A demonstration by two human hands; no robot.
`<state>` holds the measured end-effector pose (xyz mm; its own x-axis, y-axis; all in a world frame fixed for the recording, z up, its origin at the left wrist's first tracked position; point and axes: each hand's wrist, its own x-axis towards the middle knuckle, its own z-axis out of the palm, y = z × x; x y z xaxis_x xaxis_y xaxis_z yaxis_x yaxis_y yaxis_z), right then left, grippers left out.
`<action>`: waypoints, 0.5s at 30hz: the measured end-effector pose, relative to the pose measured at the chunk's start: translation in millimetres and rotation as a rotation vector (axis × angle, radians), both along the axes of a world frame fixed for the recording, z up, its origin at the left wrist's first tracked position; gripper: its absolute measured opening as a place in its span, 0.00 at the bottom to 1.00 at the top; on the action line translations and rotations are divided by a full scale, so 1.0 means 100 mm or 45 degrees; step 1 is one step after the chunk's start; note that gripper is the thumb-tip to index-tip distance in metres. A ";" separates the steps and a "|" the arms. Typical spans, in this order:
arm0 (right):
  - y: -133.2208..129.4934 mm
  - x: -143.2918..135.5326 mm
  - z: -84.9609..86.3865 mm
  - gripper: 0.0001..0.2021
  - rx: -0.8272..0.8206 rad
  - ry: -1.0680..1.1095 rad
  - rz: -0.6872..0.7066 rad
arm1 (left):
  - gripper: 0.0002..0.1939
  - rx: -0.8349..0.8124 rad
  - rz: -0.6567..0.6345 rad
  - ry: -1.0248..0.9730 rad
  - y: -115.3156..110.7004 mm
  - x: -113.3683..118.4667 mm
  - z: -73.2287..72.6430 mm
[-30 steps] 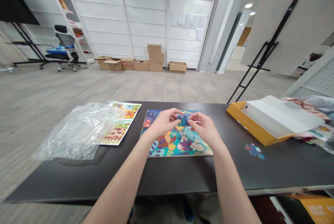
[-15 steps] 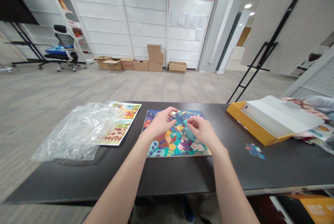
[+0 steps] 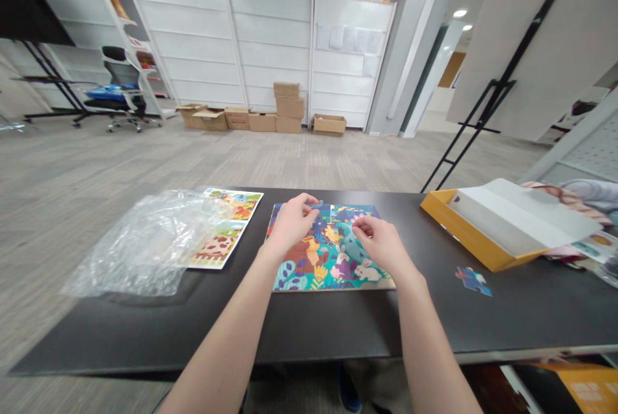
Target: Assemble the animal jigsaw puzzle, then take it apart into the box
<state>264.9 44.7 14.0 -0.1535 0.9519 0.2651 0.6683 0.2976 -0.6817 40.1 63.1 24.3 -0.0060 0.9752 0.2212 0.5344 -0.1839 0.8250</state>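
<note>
A nearly assembled jigsaw puzzle (image 3: 316, 266) with a colourful animal picture lies flat on the black table before me. My left hand (image 3: 295, 221) is over its upper left part, fingers curled round a dark blue puzzle piece (image 3: 321, 204) whose knob juts past the top edge. Part of that piece is hidden by the fingers. Over the right side of the picture, my right hand (image 3: 379, 240) has thumb and fingertips pressed together, close to the surface; nothing shows between them. One loose puzzle piece (image 3: 474, 281) rests on the table to the right.
Crumpled clear plastic (image 3: 145, 246) partly covers a picture sheet (image 3: 219, 246) on the left. An open yellow box (image 3: 473, 230) stands on the right, with cloth (image 3: 570, 201) behind it. The table's front edge (image 3: 333, 357) runs below my forearms.
The blue piece, tilted between my hands before, is now further up and left at the puzzle's top edge. My left hand has shifted slightly left, my right hand slightly right.
</note>
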 end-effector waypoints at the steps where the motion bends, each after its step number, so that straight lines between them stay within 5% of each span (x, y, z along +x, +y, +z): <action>1: 0.00 0.00 0.00 0.04 0.000 -0.006 -0.004 | 0.08 -0.005 -0.008 0.014 -0.01 0.00 0.00; 15: 0.01 -0.01 -0.03 0.04 0.031 -0.061 -0.002 | 0.10 -0.120 -0.088 -0.214 0.00 0.04 -0.02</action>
